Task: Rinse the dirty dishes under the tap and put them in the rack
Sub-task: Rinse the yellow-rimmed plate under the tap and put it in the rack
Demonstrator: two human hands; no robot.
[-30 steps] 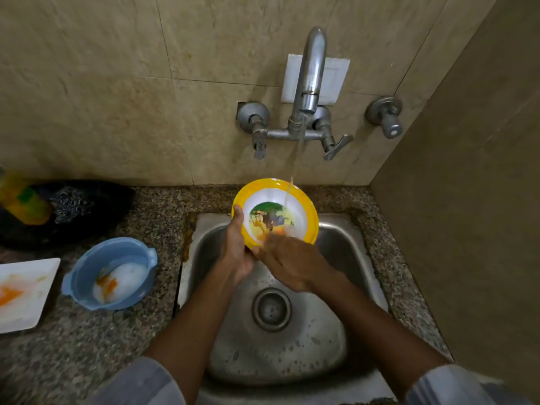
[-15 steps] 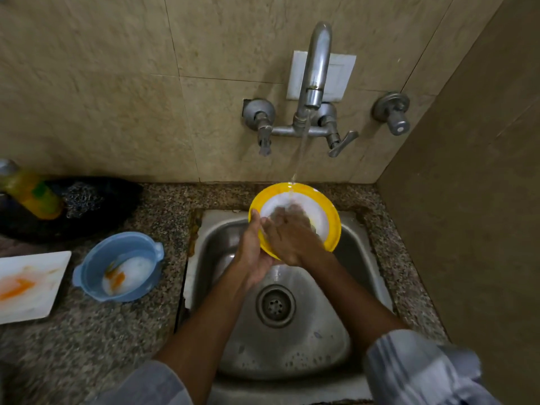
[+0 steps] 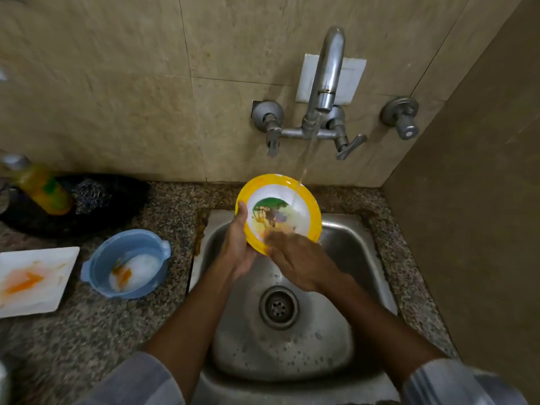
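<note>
A yellow-rimmed plate (image 3: 304,200) with a picture in its white centre is tilted up over the steel sink (image 3: 344,287). My left hand (image 3: 238,244) grips its left rim, thumb on the front. My right hand (image 3: 298,261) lies flat with spread fingers on the plate's lower edge and holds nothing. Water runs from the tap (image 3: 328,80) onto the upper right of the plate. On the counter to the left stand a blue bowl (image 3: 99,264) with orange and white residue and a white square plate (image 3: 52,267) smeared orange. No rack is in view.
A yellow-green soap bottle (image 3: 43,188) and a steel scrubber (image 3: 90,194) rest in a black dish at the back left. A tiled wall rises behind the sink and a side wall stands close on the right. The drain (image 3: 279,306) is uncovered.
My right hand has slid from the plate's centre down to its lower edge, uncovering the picture. The left hand keeps its grip on the rim.
</note>
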